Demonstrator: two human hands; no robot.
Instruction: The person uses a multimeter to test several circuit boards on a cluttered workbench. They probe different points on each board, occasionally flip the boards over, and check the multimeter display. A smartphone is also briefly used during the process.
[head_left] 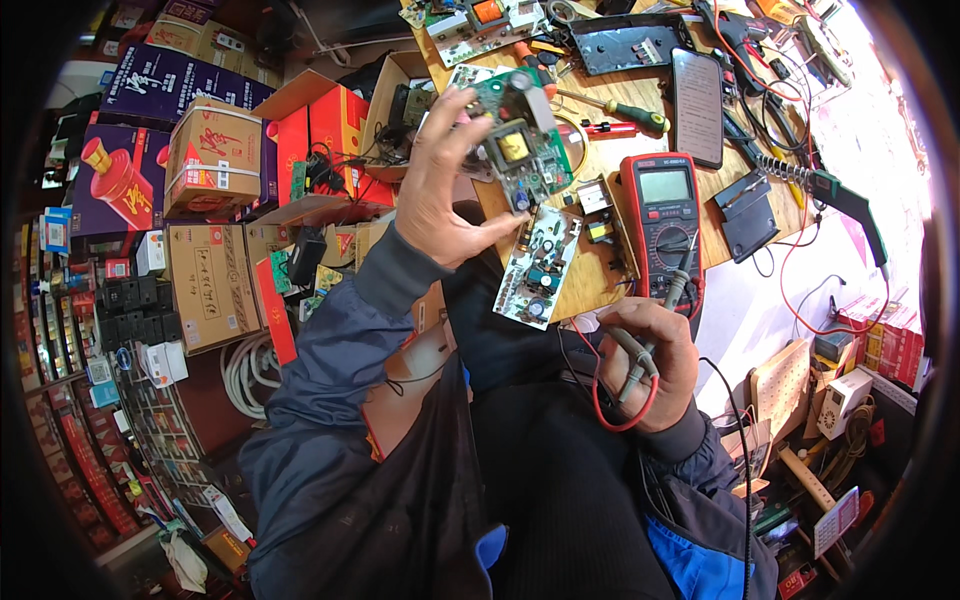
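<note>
- Head view: left hand (443, 195) grips a green circuit board (527, 160) by its edges, tilted above the wooden workbench (597, 288).
- Right hand (670, 362) is closed around what appear to be two test probes (682, 278), clear of the board.
- Step, as judged: handling the board for electrical testing; the next move likely calls for steadying it and separating the probe tips.
- Count: one red multimeter (648, 212); one pale circuit board (540, 268) below the held one; one green-handled screwdriver (640, 117).
</note>
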